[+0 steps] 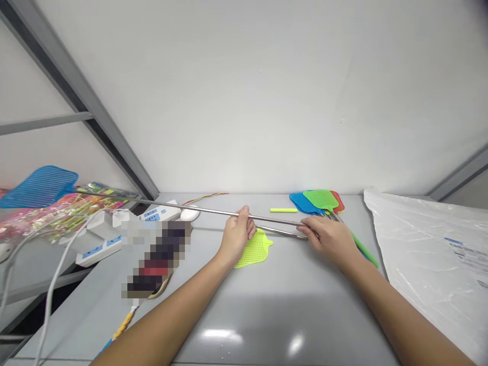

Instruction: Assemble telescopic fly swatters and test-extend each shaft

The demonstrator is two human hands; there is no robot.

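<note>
The left hand (238, 235) closes round a metal shaft (206, 209), its blue fly-swatter head (41, 187) toward nine o'clock; the right hand (328, 236) pinches that shaft's end with a second metal rod (280, 232) (tips hidden). The step seems to be steadying both; moving on calls for level grips.
</note>
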